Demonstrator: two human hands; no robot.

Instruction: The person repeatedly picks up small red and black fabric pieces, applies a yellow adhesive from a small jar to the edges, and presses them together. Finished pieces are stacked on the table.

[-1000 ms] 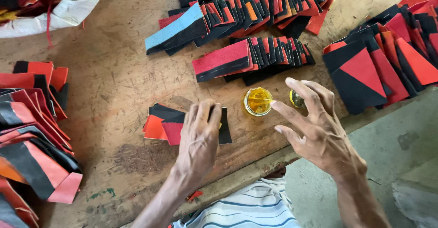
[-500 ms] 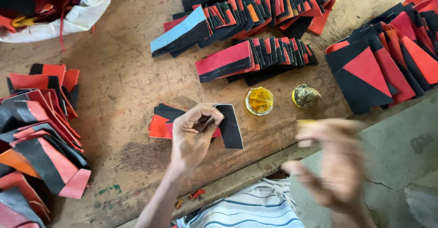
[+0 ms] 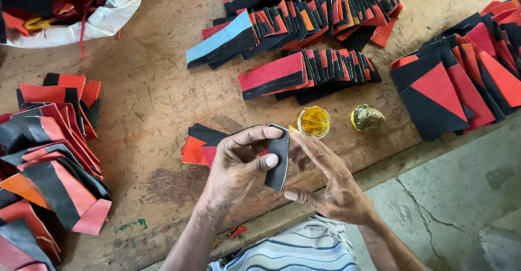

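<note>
My left hand (image 3: 239, 165) grips a black and red leather piece (image 3: 279, 157), held upright on edge above the wooden table (image 3: 157, 103). My right hand (image 3: 325, 179) is at the piece's right side, its fingertips touching the edge. Under my hands lies a small pile of red and black pieces (image 3: 198, 143). A small open jar of yellow glue (image 3: 313, 121) stands just beyond my right hand, with a grimy lid or lump (image 3: 367, 117) beside it.
Rows of stacked black and red pieces (image 3: 304, 70) lie across the table's far side, more stacks at the right (image 3: 456, 81) and a loose heap at the left (image 3: 49, 151). A white sack of scraps (image 3: 70, 5) sits at the far left. A concrete floor (image 3: 461, 195) lies below right.
My left hand has lifted the piece off the pile and turned it on edge. My right hand came from near the glue jar, down past the table edge, and now touches the piece.
</note>
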